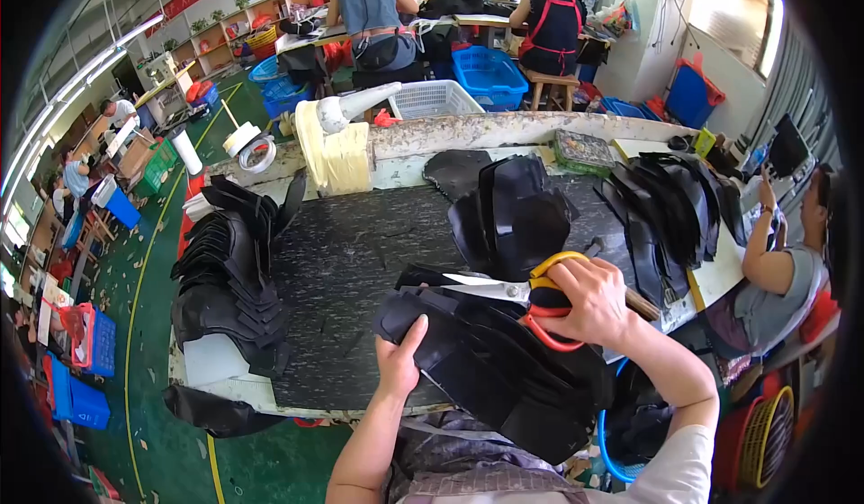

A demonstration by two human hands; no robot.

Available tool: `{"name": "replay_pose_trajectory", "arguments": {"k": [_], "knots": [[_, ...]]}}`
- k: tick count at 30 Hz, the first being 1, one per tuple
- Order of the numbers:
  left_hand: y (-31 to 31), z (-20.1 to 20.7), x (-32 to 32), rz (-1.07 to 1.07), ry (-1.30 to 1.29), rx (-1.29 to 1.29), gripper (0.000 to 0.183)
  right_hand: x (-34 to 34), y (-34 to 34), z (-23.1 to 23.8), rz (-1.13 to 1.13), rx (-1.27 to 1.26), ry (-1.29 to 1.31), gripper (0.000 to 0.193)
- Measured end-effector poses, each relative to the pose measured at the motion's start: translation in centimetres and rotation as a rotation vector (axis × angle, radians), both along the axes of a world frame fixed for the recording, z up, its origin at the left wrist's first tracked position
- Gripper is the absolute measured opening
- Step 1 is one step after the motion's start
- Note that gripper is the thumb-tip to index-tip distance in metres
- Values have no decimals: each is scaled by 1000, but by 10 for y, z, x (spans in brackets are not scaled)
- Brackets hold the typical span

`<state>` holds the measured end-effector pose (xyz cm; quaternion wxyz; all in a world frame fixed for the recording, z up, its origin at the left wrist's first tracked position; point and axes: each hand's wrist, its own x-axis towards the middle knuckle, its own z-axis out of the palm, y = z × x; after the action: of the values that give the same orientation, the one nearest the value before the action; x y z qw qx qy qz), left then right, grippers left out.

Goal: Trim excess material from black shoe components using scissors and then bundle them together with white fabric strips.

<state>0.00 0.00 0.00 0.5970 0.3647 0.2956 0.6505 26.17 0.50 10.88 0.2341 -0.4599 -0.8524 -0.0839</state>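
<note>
While pinching a sheaf of black leather-like panels (490,355) in the left hand (402,362), grips yellow-and-red-handled scissors (518,292) in the right hand (589,299). Left closed on the sheaf's left end, with thumb on top and fingers hidden underneath. Right curled around the handle loops. Points the blades leftward, along the sheaf's far edge; cannot tell whether biting into it or only lying alongside. Holds the sheaf over the near edge of the dark-topped workbench (351,247), slanting down toward the body.

On the bench, note at left an overlapping row of panels (236,265), partly covering a white sheet (214,360). Beyond the scissors, see a middle pile (522,211); farther right, a fanned pile (666,211). Just beside the right hand, see a wooden handle (641,304). Along the far edge, note a cream roll (340,162) and a clear plastic box (585,153). Below right, see a blue-rimmed basin (602,441). Past the bench, note a white basket (436,99), a blue tub (490,81) and two seated workers (369,7). At far right, see another person (781,283) with hand raised.
</note>
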Motion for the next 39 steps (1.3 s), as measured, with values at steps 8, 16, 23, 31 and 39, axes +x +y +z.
{"name": "replay_pose_trajectory", "arguments": {"k": [8, 16, 23, 31, 39], "knots": [[8, -4, 2, -69, 24, 44, 21, -9, 18, 2, -6, 171, -138, 48], [5, 4, 3, -30, 86, 57, 12, 3, 28, -15, 53, 46, -187, 48], [1, 14, 9, -4, 204, 156, 17, -17, 40, 14, 147, 227, -148, 46], [1, 36, 16, -30, 132, 178, 32, 25, 37, 7, -220, -325, 774, 37], [28, 44, 26, -145, 328, 220, 49, 9, 44, -6, -195, -259, 701, 37]]}}
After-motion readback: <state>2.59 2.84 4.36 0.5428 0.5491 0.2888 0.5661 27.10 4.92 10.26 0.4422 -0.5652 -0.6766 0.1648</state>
